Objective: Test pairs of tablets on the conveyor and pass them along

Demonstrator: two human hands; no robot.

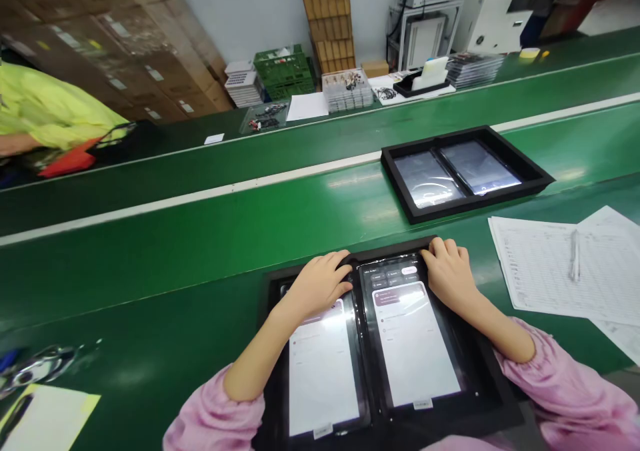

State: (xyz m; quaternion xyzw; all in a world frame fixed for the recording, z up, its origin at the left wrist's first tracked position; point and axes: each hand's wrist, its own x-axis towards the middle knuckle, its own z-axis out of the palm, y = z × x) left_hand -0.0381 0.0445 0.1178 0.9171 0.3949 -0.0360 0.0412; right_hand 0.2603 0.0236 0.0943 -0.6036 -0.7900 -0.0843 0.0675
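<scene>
a green table (150,234) held a black tray (493,398), two lit tablets (413,344) lay side by side inside, left hand (317,283) spread apart over one's top end, right hand (450,272) curled at the tray's far corner, gripping or not, I couldn't tell

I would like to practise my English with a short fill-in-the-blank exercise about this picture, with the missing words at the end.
1. The near black tray holds ____ tablets.
2. The person's sleeves are ____.
3. The printed sheets lie nearer to the person's ____ hand.
4. Screens in the far tray look ____ bright than those in the near one.

Missing words: two; pink; right; less.
</scene>
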